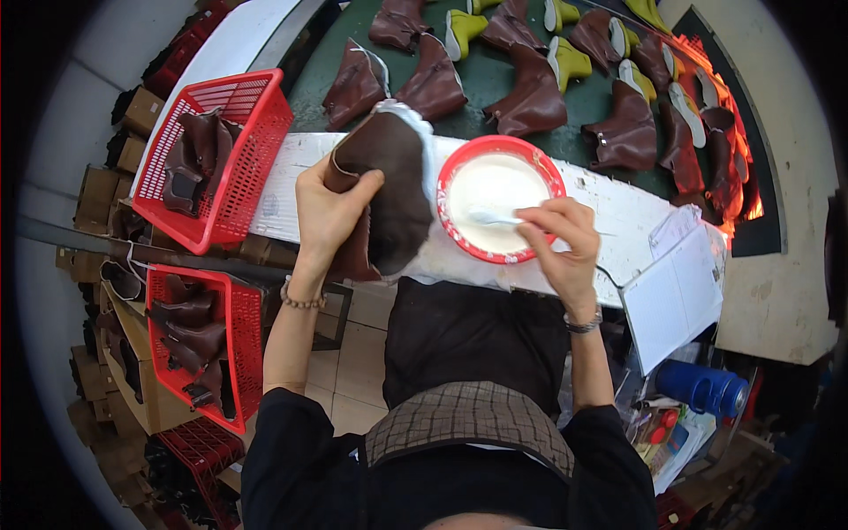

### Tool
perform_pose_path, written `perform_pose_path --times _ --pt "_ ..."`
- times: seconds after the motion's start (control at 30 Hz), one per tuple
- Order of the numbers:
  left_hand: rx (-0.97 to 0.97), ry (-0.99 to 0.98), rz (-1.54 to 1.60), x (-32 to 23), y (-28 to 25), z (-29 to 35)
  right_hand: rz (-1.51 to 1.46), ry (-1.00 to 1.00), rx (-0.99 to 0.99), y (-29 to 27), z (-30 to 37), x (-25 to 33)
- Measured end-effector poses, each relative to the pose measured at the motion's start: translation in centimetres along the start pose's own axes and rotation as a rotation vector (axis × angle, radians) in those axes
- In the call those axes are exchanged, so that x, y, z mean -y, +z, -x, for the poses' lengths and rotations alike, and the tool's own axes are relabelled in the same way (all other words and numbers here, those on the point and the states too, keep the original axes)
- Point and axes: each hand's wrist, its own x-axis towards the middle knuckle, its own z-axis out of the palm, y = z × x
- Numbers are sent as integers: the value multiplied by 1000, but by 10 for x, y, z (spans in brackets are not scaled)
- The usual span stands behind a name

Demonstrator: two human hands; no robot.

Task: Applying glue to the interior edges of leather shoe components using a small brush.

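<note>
My left hand (331, 216) grips a dark brown boot upper (393, 190) with a pale lining edge, holding it over the white work ledge (618, 221). My right hand (561, 238) holds a small brush (490, 217) whose tip dips into the white glue in a red bowl (501, 196). The bowl stands on the ledge just right of the boot upper. Both wrists wear bracelets.
Several brown boots on yellow-green lasts (539, 88) lie on the dark conveyor beyond the ledge. Two red baskets (252, 141) (234, 353) with brown boot uppers stand at my left. White papers (676, 291) and a blue container (702, 387) sit at my right.
</note>
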Motion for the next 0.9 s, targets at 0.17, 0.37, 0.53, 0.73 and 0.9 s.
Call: perform_pose_path --times 0.17,0.37,0.53,0.73,0.9 --pt "119 56 -533 98 -63 -73 35 298 -238 -31 41 -92" --pt "-90 178 -483 160 -85 -219 134 432 -249 -16 67 -126" --pt "49 -222 -1080 165 -18 -294 143 531 -257 -23 69 -121" --pt "130 -294 -1175 192 -1 -319 147 558 -237 -23 64 -117" --pt "180 -296 -1235 198 15 -328 147 563 -244 -27 69 -115"
